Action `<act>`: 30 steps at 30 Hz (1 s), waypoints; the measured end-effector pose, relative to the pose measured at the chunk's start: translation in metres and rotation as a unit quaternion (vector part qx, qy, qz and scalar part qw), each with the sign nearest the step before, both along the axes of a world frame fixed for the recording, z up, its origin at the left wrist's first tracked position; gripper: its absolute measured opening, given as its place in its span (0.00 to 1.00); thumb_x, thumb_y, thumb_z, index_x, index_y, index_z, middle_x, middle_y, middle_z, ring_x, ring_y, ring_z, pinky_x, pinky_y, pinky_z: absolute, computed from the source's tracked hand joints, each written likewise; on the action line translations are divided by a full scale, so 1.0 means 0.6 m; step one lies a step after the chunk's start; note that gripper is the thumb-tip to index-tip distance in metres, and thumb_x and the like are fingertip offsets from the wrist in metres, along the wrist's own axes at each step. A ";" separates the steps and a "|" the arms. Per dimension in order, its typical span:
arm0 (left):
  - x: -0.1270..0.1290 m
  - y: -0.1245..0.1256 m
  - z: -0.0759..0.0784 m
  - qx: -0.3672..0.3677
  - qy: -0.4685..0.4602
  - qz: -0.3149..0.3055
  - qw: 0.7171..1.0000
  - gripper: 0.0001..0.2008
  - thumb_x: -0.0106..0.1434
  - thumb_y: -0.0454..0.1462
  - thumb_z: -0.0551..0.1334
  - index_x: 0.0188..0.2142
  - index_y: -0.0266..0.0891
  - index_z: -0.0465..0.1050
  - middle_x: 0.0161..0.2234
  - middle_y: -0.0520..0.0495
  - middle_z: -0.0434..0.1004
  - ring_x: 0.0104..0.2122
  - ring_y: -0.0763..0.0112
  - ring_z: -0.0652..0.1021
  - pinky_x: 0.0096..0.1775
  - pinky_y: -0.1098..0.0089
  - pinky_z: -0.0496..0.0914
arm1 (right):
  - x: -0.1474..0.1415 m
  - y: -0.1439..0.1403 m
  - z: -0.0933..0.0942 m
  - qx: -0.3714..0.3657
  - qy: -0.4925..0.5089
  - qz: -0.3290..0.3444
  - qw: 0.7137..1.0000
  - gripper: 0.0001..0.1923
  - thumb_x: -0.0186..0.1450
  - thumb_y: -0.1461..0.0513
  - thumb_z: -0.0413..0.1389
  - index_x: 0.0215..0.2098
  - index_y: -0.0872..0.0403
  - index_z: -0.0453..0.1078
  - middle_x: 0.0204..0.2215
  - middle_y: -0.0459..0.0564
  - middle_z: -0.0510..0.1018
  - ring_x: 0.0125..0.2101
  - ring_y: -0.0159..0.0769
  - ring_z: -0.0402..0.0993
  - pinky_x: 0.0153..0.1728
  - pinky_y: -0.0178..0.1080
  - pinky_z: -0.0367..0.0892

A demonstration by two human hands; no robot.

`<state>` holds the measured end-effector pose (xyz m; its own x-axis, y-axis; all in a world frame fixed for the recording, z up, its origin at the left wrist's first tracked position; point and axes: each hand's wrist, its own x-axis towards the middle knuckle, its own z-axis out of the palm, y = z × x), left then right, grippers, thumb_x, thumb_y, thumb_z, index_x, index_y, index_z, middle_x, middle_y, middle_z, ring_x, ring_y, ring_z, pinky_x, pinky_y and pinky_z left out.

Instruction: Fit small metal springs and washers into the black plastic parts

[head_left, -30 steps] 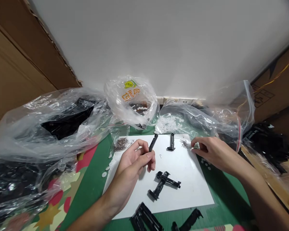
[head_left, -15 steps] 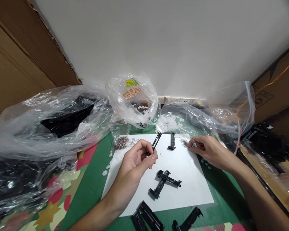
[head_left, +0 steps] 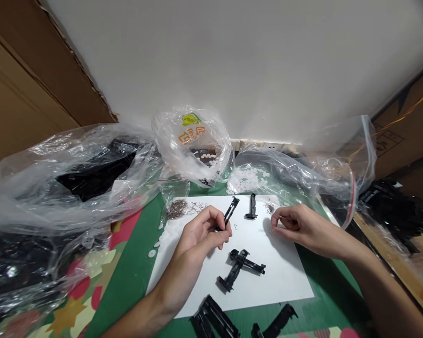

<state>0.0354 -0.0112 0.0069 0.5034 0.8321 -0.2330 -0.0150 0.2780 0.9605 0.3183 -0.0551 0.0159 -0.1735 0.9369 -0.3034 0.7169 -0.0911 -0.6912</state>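
Note:
My left hand [head_left: 201,232] holds a thin black plastic strip [head_left: 231,210] tilted up to the right over a white sheet [head_left: 278,277]. My right hand [head_left: 299,227] hovers over the sheet's right side with fingertips pinched; whatever is between them is too small to see. A small pile of tiny metal springs [head_left: 269,207] lies just beyond that hand. One black part [head_left: 251,206] stands at the sheet's far edge. Two crossed black parts [head_left: 241,268] lie in the sheet's middle, near my left hand.
Clear plastic bags crowd the back: one with black parts [head_left: 91,173] at left, one with white discs [head_left: 193,145], another at right [head_left: 324,169]. A second spring pile [head_left: 176,208] and loose white discs [head_left: 152,253] sit left of the sheet. More black parts [head_left: 215,321] lie near the front edge.
My right hand has drawn back from the spring pile toward the sheet's middle with its fingertips pinched. My left hand has turned the black strip a little and shifted slightly right.

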 end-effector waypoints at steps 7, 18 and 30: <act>0.000 -0.004 0.009 0.049 0.020 -0.056 0.997 0.06 0.71 0.40 0.64 0.37 0.42 0.72 0.35 0.51 0.68 0.37 0.66 0.67 0.41 0.68 0.61 | -0.054 -0.017 -0.001 0.008 0.268 -0.014 0.963 0.12 0.72 0.53 0.64 0.39 0.54 0.76 0.23 0.37 0.54 0.24 0.28 0.49 0.24 0.35 0.48; 0.004 -0.018 -0.003 0.027 0.025 -0.134 0.990 0.16 0.74 0.51 0.63 0.39 0.42 0.72 0.35 0.50 0.71 0.38 0.65 0.70 0.40 0.68 0.62 | -0.093 -0.029 -0.001 0.125 0.231 -0.032 0.964 0.09 0.74 0.57 0.60 0.40 0.53 0.79 0.22 0.37 0.50 0.22 0.28 0.46 0.22 0.35 0.45; 0.014 -0.024 -0.009 -0.011 -0.077 -0.069 0.995 0.10 0.74 0.46 0.66 0.44 0.42 0.75 0.37 0.49 0.75 0.40 0.66 0.74 0.42 0.70 0.68 | -0.131 -0.028 -0.026 0.315 0.197 -0.105 0.923 0.08 0.72 0.62 0.61 0.39 0.52 0.84 0.17 0.36 0.53 0.18 0.27 0.46 0.20 0.35 0.47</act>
